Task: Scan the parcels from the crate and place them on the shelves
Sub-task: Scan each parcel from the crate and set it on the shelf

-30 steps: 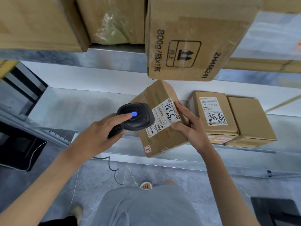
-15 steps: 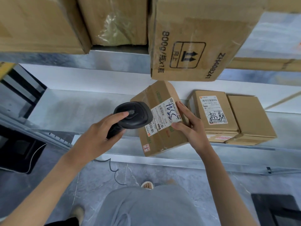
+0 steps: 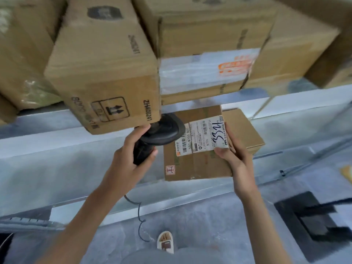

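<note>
The left hand (image 3: 126, 159) is curled firmly around the grip of a black barcode scanner (image 3: 158, 137), and the scanner's head points to the right, toward the parcel. A thin black cable (image 3: 140, 221) hangs down from the scanner to the floor. The right hand (image 3: 236, 159) holds a brown cardboard parcel (image 3: 198, 164) at its right edge: the thumb lies on the top face at the corner of the white shipping label (image 3: 202, 137), and the other fingers go along the side. The label carries barcodes and the handwritten number 3324. The parcel is above the front part of the lower metal shelf (image 3: 57, 168); whether it rests on it, I cannot tell. Just behind the parcel, another plain cardboard box (image 3: 245, 128) sits on the same shelf. The upper shelf (image 3: 285, 92) holds several large cartons; one carton (image 3: 106, 77) with printed arrows overhangs its front edge, directly above the scanner. Beside it lies a carton wrapped in clear tape (image 3: 207, 73).
</note>
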A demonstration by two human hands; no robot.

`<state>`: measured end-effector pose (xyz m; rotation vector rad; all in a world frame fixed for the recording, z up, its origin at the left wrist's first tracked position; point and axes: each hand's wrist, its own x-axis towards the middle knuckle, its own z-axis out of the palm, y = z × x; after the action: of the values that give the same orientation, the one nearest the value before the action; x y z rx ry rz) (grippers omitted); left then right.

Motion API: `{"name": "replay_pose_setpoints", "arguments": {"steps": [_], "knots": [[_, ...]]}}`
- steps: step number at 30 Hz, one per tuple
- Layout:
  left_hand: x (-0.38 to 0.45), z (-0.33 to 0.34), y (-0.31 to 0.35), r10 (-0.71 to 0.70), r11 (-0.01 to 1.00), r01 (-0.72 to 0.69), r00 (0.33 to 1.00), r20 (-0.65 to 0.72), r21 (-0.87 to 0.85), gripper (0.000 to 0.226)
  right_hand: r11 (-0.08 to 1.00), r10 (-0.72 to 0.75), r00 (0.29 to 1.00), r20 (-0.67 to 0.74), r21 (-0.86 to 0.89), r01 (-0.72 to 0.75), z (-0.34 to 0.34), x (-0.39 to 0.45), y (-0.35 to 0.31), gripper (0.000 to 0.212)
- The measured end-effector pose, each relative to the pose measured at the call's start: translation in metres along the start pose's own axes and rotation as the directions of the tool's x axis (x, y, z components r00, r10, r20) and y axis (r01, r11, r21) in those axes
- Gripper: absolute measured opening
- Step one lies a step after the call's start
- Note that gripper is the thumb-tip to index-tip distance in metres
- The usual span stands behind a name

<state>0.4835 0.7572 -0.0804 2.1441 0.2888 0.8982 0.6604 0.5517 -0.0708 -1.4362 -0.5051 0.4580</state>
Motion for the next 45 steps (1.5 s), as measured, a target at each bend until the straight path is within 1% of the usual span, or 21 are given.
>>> {"name": "replay_pose_setpoints", "arguments": {"steps": [3,5,8,10,13,15,19,23,25,27,29,31,33,36,39,41,43,45], "knots": [[0.012,0.039,0.016,0.051,0.997,-0.047,0.997,0.06,-0.055,0.072,1.0,0.008,0.991,-0.131,0.022,-0.005,-0.04,-0.013,-0.007,0.078],[0.018,0.068,0.029,0.07,0.994,-0.06,0.992,0.109,-0.093,0.074,0.999,0.008,0.973,-0.23,0.044,0.002,-0.069,-0.024,-0.013,0.08],[0.027,0.11,0.052,0.089,0.988,-0.065,0.982,0.169,-0.142,0.081,0.998,0.005,0.933,-0.361,0.062,0.018,-0.112,-0.044,-0.023,0.069],[0.034,0.139,0.069,0.106,0.977,-0.062,0.971,0.213,-0.203,0.078,0.997,0.008,0.898,-0.44,0.075,0.028,-0.14,-0.056,-0.028,0.066],[0.043,0.183,0.1,0.177,0.958,-0.108,0.952,0.249,-0.267,0.079,0.995,-0.001,0.835,-0.551,0.08,0.055,-0.181,-0.078,-0.036,0.064],[0.049,0.216,0.121,0.204,0.944,-0.114,0.939,0.278,-0.308,0.079,0.995,-0.008,0.788,-0.616,0.076,0.069,-0.208,-0.094,-0.038,0.064],[0.05,0.28,0.16,0.279,0.909,-0.137,0.901,0.331,-0.394,0.068,0.993,-0.014,0.693,-0.721,0.068,0.091,-0.259,-0.125,-0.037,0.068],[0.048,0.336,0.192,0.316,0.887,-0.127,0.869,0.382,-0.443,0.073,0.992,0.012,0.567,-0.824,0.082,0.099,-0.301,-0.149,-0.037,0.068],[0.05,0.362,0.206,0.337,0.876,-0.119,0.844,0.417,-0.467,0.072,0.992,0.025,0.504,-0.864,0.084,0.094,-0.32,-0.156,-0.038,0.067],[0.056,0.388,0.22,0.348,0.868,-0.115,0.834,0.428,-0.483,0.072,0.992,0.023,0.454,-0.891,0.075,0.097,-0.338,-0.159,-0.037,0.066],[0.062,0.414,0.232,0.374,0.852,-0.119,0.821,0.432,-0.51,0.073,0.992,0.022,0.404,-0.914,0.07,0.104,-0.355,-0.159,-0.035,0.068],[0.07,0.442,0.239,0.416,0.836,-0.141,0.794,0.443,-0.531,0.075,0.992,0.023,0.362,-0.932,0.066,0.108,-0.375,-0.155,-0.031,0.07],[0.081,0.47,0.245,0.447,0.825,-0.158,0.769,0.456,-0.542,0.081,0.992,0.022,0.333,-0.943,0.061,0.108,-0.396,-0.147,-0.028,0.071],[0.1,0.513,0.253,0.475,0.811,-0.164,0.745,0.468,-0.561,0.081,0.993,0.008,0.29,-0.957,0.041,0.11,-0.43,-0.128,-0.028,0.07],[0.128,0.553,0.266,0.457,0.813,-0.128,0.745,0.486,-0.568,0.084,0.994,-0.035,0.255,-0.966,-0.007,0.109,-0.463,-0.108,-0.035,0.07],[0.146,0.576,0.274,0.451,0.809,-0.1,0.737,0.504,-0.579,0.082,0.994,-0.057,0.238,-0.97,-0.032,0.105,-0.483,-0.095,-0.04,0.07],[0.161,0.598,0.281,0.471,0.789,-0.099,0.732,0.493,-0.607,0.077,0.993,-0.07,0.198,-0.978,-0.049,0.107,-0.502,-0.085,-0.043,0.071],[0.174,0.619,0.284,0.472,0.778,-0.091,0.737,0.484,-0.621,0.078,0.994,-0.07,0.167,-0.983,-0.054,0.095,-0.519,-0.079,-0.043,0.072]]}}
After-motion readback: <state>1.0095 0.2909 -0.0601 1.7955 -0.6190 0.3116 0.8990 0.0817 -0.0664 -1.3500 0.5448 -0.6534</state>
